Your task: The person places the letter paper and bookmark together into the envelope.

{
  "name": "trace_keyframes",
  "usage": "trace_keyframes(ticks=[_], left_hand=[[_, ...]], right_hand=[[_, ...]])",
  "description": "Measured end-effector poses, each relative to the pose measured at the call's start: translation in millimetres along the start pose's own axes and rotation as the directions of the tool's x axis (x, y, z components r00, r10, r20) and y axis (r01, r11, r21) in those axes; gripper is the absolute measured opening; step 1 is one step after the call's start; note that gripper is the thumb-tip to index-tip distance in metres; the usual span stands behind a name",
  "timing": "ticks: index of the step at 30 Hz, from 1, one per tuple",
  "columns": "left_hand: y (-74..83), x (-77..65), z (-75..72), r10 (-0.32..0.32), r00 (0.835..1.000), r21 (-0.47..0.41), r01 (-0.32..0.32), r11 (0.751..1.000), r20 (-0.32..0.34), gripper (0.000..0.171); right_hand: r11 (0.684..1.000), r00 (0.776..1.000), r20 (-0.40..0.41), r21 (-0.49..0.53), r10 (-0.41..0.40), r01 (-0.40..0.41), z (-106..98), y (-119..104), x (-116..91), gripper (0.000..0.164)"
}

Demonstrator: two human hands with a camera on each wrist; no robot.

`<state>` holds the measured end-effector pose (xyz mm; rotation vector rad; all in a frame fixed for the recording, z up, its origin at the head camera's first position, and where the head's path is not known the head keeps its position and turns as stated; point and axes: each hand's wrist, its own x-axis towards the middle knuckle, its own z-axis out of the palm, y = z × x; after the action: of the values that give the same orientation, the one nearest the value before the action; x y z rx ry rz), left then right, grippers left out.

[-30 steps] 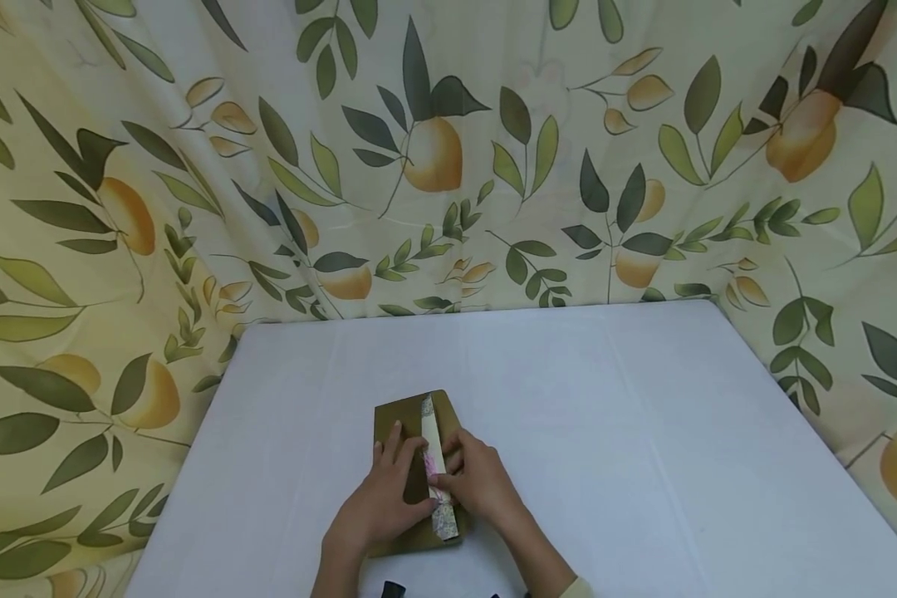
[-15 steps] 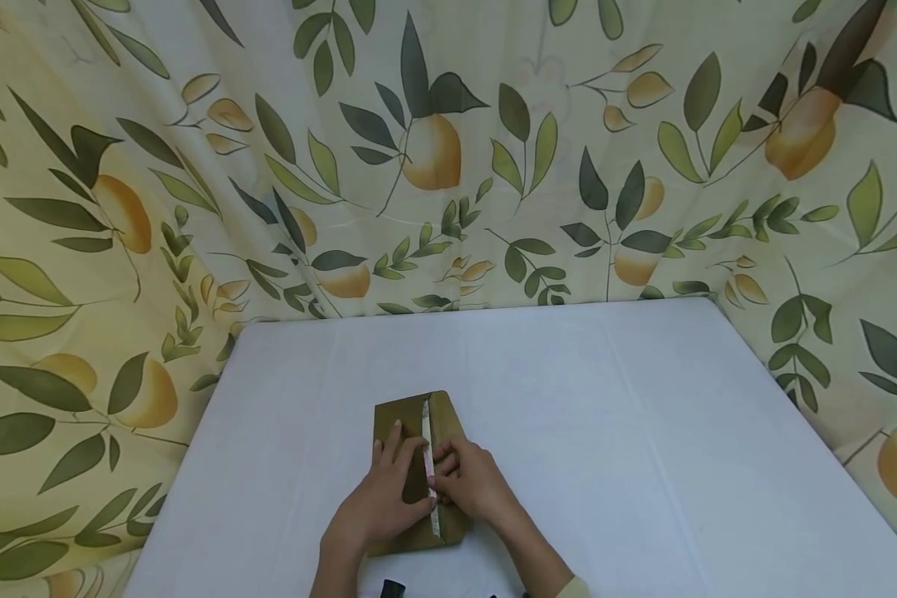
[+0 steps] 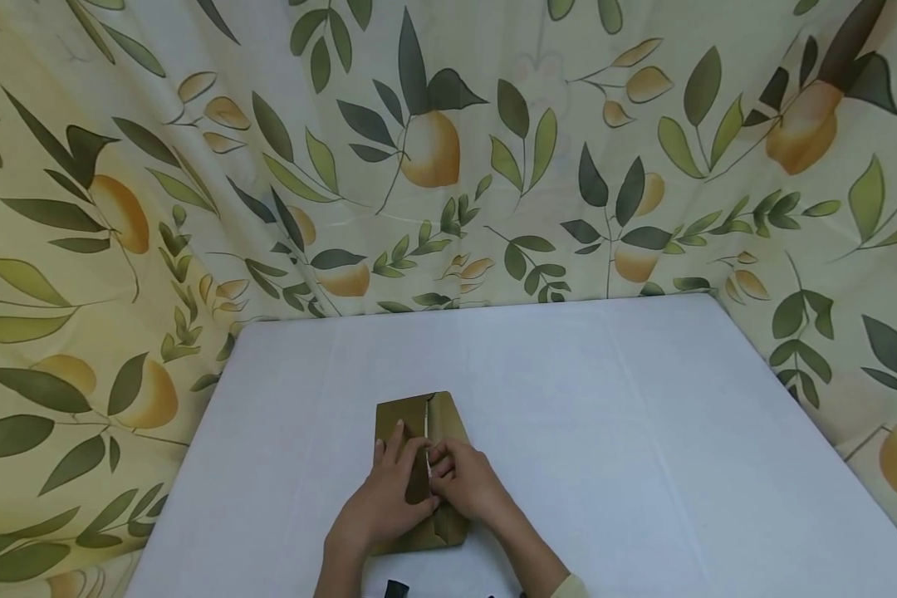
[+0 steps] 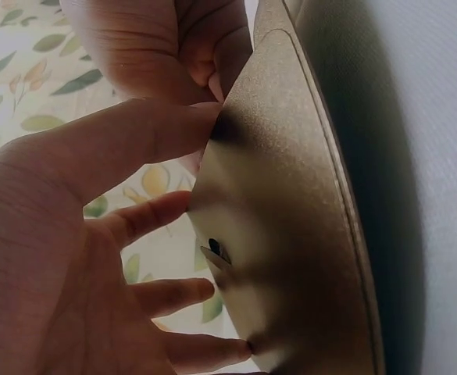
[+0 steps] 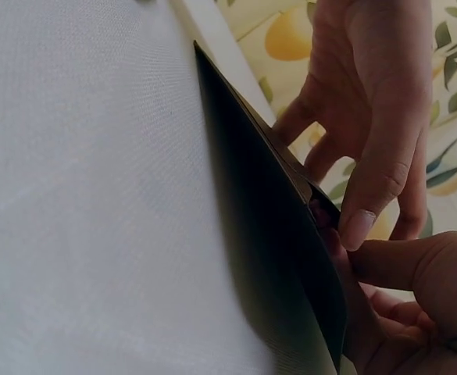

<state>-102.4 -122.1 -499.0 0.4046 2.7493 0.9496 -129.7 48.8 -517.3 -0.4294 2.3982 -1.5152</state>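
Observation:
A brown paper envelope [image 3: 404,411] lies on the white table, its long opening facing right and a flap [image 3: 448,423] spread out beyond it. Only a thin pale edge of a patterned card [image 3: 428,425] shows along that opening; the rest is hidden inside. My left hand [image 3: 383,500] rests on the envelope's front with fingers spread and its thumb at the opening's edge. In the left wrist view, its fingertips touch the brown paper [image 4: 283,195]. My right hand [image 3: 469,482] has curled fingers and thumb pinching at the card's edge, close to the left thumb.
The white table [image 3: 605,432] stretches around the envelope to all sides. A small black object [image 3: 396,589] sits at the near edge, below the envelope. A fruit-and-leaf patterned curtain [image 3: 493,149] hangs behind the table and along both sides.
The card has slid left into the envelope: its wide patterned strip has narrowed to a thin line. My right fingers have moved slightly left with it; the left hand has stayed nearly still.

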Motion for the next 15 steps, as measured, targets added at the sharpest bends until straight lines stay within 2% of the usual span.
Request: trace_keyframes(ticks=[15], left_hand=[[0.1, 0.8, -0.5, -0.008, 1.000, 0.001, 0.008, 1.000, -0.009, 0.068]], right_hand=[[0.998, 0.999, 0.034, -0.059, -0.028, 0.030, -4.7, -6.4, -2.5, 0.022]])
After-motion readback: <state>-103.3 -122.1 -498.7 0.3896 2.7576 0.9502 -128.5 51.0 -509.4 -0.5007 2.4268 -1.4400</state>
